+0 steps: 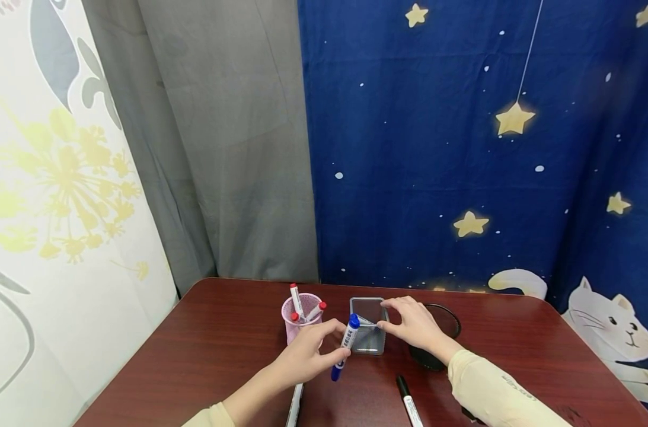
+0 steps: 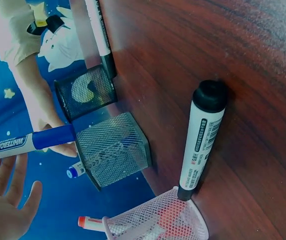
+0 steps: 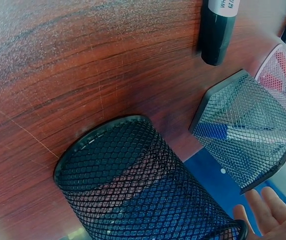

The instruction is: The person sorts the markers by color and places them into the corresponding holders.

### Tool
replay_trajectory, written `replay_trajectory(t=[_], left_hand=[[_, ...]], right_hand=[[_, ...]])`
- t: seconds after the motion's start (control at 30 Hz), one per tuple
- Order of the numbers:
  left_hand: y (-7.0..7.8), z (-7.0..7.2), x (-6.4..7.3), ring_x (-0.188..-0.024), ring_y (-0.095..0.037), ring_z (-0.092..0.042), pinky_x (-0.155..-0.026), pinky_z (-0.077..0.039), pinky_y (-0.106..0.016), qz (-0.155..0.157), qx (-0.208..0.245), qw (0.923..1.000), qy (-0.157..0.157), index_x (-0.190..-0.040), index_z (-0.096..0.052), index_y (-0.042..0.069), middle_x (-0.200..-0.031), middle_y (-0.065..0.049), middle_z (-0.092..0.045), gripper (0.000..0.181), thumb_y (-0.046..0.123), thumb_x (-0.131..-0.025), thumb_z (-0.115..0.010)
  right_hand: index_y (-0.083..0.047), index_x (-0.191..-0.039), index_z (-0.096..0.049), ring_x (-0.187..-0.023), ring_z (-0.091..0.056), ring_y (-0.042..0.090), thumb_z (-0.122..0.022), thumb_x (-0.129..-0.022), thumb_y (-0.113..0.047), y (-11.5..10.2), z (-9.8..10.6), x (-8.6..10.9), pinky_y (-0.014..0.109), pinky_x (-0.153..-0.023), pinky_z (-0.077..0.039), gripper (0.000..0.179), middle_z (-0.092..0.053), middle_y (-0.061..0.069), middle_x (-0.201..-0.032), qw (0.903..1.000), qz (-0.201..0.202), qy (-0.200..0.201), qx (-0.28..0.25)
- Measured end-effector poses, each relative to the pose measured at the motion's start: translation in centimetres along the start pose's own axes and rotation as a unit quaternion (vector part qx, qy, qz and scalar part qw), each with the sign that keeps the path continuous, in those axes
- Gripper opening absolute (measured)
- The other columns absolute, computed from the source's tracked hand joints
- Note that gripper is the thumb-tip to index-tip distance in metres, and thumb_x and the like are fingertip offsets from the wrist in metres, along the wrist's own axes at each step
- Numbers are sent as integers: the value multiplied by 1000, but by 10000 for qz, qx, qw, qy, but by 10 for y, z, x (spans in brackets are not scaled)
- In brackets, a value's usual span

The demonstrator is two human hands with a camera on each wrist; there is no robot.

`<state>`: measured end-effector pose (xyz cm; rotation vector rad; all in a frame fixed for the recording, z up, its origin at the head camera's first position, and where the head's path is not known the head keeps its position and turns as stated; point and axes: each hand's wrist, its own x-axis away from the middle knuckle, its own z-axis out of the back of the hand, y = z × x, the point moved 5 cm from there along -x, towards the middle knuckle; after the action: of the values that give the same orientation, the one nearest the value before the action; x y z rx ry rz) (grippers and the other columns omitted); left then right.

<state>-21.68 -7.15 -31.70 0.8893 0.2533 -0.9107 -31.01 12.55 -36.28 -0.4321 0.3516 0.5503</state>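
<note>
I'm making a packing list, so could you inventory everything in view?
Table: 1, reddish brown, under the cups
Pink cup: 1, pink mesh, left of the grey cup
Red-capped markers: 3, red and white, in the pink cup
Grey cup: 1, grey mesh, between the other cups
Blue-ended marker: 1 seen, blue and white, inside the grey cup
Black cup: 1, black mesh, right of the grey cup
Held marker: 1, blue and white, in the left hand
Black-capped markers: 2, black and white, on the table
Backdrops: 3, white, grey, blue, around the table
Sleeves: 2, pale yellow, on both arms
Hands: 2, bare, left gripping the held marker, right hand at the grey cup's rim
</note>
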Motion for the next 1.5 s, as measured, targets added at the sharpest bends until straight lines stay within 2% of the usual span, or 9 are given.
replay_trajectory(t=[0.27,0.47,0.67,0.77,0.93,1.07,1.3,1.4,1.5], left_hand=[[-6,7,-4,-73,-4,-58,-68,-48,-33,228,136,9995,197,-95,-57,13,-82,7,-62,16,11,-80,-63],[-5,11,-8,-74,-5,-59,-68,-48,-31,233,130,9989,393,-98,-57,11,-86,4,-62,19,8,-80,-64],[17,21,-14,-73,-11,-60,-68,-48,-35,307,129,9982,500,-95,-57,2,-85,-5,-63,18,0,-78,-63],[29,27,-17,-73,-15,-60,-69,-48,-31,393,63,9976,568,-92,-57,-1,-83,-7,-63,16,-2,-77,-63],[35,31,-22,-72,-15,-60,-68,-47,-28,344,-56,9972,659,-91,-56,0,-80,-7,-63,15,-1,-78,-63],[34,32,-26,-72,-15,-60,-68,-47,-31,399,-79,9966,716,-91,-57,0,-80,-6,-64,15,-1,-78,-64],[-6,24,-28,-76,-5,-59,-67,-46,-27,562,-188,9949,817,-96,-57,12,-84,7,-63,16,16,-82,-63],[-4,26,-32,-76,-8,-60,-66,-47,-28,621,-74,9945,841,-96,-57,9,-85,3,-63,16,12,-81,-63],[8,31,-36,-75,-15,-60,-68,-47,-29,556,69,9941,932,-95,-56,4,-85,-4,-62,16,6,-81,-63]], right_hand=[[-12,-108,-61,-102,-49,22,-68,-74,-38,0,-1,0,45,-82,-37,43,-59,2,-107,10000,34,25,1],[-11,-108,-61,-103,-49,23,-67,-75,-39,-1,0,0,46,-82,-37,44,-59,3,-107,10000,18,0,-15],[-11,-108,-61,-103,-49,23,-67,-75,-39,-2,1,1,46,-83,-37,44,-59,3,-107,10000,13,-17,-18],[-10,-108,-61,-102,-49,23,-67,-75,-38,-2,0,1,46,-83,-37,44,-59,3,-106,10000,21,-16,-10],[-11,-108,-62,-101,-49,22,-68,-74,-38,-2,0,1,45,-82,-37,43,-59,3,-106,10000,6,12,5],[-12,-108,-62,-102,-49,22,-68,-74,-38,-2,-1,0,45,-83,-37,43,-59,3,-106,10000,-32,-2,17],[-11,-108,-62,-101,-49,22,-68,-75,-38,-2,0,0,44,-82,-38,43,-59,3,-106,10000,-18,-15,22],[-12,-107,-62,-101,-49,22,-68,-74,-38,-2,0,0,45,-81,-38,43,-59,3,-105,10000,-28,-4,22],[-11,-107,-62,-101,-49,22,-68,-74,-37,-2,0,0,45,-82,-38,43,-59,3,-106,10000,-37,4,20]])
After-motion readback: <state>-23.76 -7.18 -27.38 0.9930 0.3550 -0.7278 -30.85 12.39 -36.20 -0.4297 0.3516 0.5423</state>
